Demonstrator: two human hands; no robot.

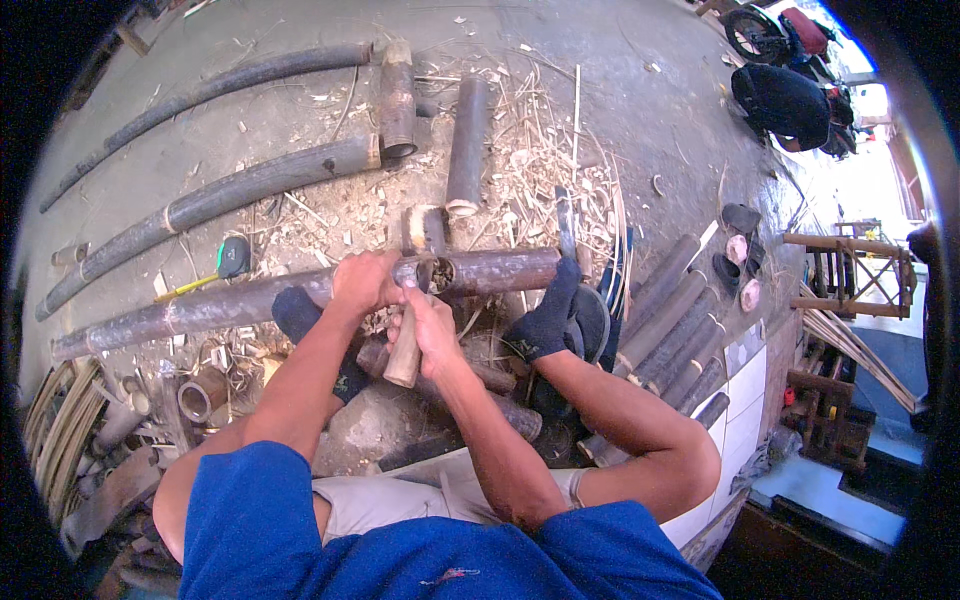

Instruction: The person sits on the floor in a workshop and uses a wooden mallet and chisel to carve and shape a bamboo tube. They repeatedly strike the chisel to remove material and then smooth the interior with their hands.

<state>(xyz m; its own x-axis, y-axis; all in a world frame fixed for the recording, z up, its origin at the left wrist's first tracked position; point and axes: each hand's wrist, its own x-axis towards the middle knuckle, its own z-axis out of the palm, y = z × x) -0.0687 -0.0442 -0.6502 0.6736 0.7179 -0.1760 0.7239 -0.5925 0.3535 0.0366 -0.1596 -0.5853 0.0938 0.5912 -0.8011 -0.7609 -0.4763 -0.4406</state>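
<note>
A long dark bamboo pole (215, 308) lies across the floor in front of me. My left hand (367, 282) is closed round its right end. My right hand (436, 328) grips a pale, thick wooden handle (403, 358) just below that end. The rest of this tool is mostly hidden by my fingers, and I cannot make out its blade. Right beside the pole's end, a shorter bamboo section (505, 272) with a hollow opening lies in line with it. A bamboo stub (424, 230) stands behind them.
Two more bamboo poles (270, 172) lie farther left, with cut sections (467, 145) beyond. Wood shavings (525, 165) cover the floor. A tape measure (234, 257) lies left, a machete-like blade (566, 222) near my right foot. Bamboo pieces (668, 325) line the right; a motorbike (785, 105) stands far right.
</note>
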